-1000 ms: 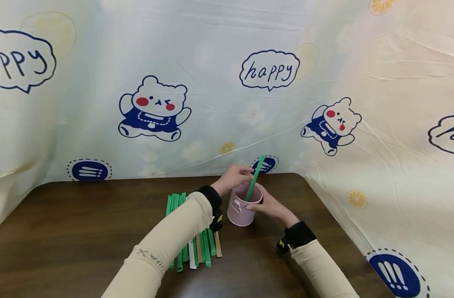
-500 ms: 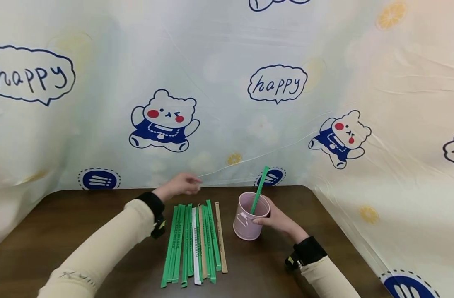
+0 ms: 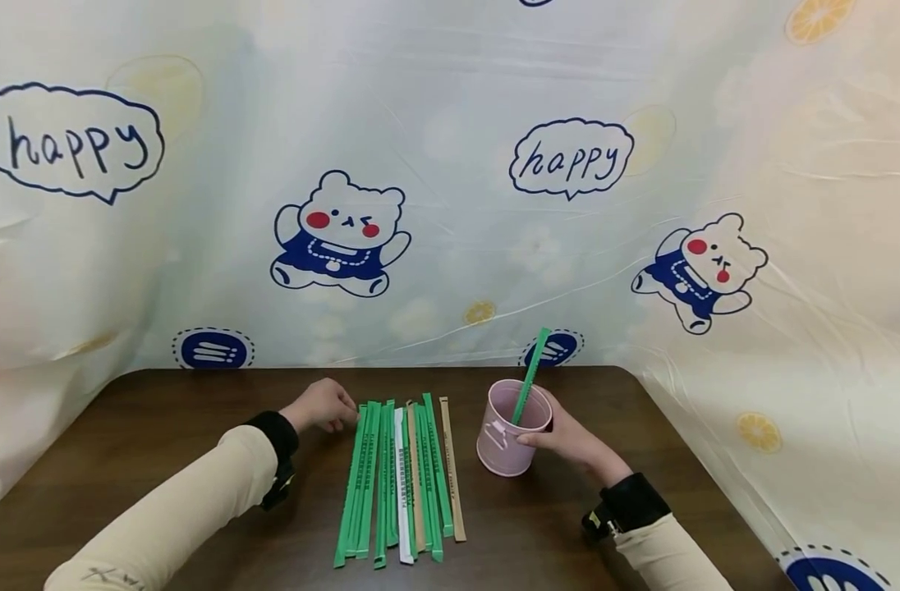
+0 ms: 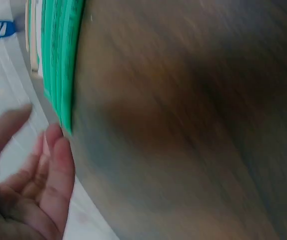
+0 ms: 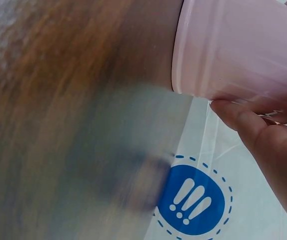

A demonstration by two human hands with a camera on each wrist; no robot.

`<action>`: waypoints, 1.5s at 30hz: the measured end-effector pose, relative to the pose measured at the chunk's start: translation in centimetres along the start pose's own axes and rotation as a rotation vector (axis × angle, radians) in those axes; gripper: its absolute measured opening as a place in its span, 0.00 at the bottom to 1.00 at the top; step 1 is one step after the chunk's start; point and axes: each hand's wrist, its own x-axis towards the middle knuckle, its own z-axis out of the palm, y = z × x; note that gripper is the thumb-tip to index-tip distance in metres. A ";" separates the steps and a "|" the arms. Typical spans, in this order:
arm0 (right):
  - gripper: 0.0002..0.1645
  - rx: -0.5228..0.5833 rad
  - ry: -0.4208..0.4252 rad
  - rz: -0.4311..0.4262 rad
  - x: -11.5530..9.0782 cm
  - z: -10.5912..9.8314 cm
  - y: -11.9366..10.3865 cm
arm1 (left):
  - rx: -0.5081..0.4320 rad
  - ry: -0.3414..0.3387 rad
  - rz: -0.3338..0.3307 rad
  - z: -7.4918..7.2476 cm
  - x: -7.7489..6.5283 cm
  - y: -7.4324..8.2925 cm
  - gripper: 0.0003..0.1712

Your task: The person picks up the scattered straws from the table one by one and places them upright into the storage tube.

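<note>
A row of long, slim, printed paper-wrapped straws lies on the table, mostly green straws (image 3: 365, 484), with a white straw (image 3: 402, 492) and brown straws (image 3: 452, 476) among them. My left hand (image 3: 323, 406) is at the far end of the leftmost green straws. In the left wrist view its thumb stands apart from the fingers (image 4: 58, 160), whose tips are right at the straw ends. My right hand (image 3: 571, 435) grips a small pink bucket (image 3: 503, 447) from its right side, thumb at the front. One green straw (image 3: 531, 373) leans upright inside the bucket.
The dark brown wooden table (image 3: 221, 460) has rounded far corners. Behind it and to the sides hangs a pale curtain (image 3: 450, 164) printed with bears and "happy" bubbles. The bucket stands to the right of the straws.
My left hand has left the straw in the bucket and moved left, then down to the far end of the straw row. My right hand keeps its hold on the bucket.
</note>
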 end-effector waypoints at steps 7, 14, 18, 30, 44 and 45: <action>0.57 -0.003 0.016 -0.009 0.3 -0.1 -0.4 | 0.040 0.048 -0.101 1.1 0.8 1.0 0.23; 0.57 -0.021 0.021 -0.008 0.2 0.0 -0.3 | 0.012 0.031 -0.168 1.4 0.8 1.2 0.18; 0.57 -0.006 0.019 0.001 0.0 0.2 -0.3 | -0.028 0.027 -0.194 1.6 1.0 0.5 0.12; 0.57 0.001 0.013 0.019 0.1 0.1 -0.2 | -0.081 0.018 -0.235 1.3 1.6 0.2 0.05; 0.57 0.001 0.017 0.039 -0.1 0.1 0.0 | 0.052 0.088 -0.246 2.1 2.1 0.0 0.10; 0.57 0.001 0.018 0.038 -0.1 0.1 0.0 | 0.056 0.089 -0.250 2.1 2.2 0.0 0.10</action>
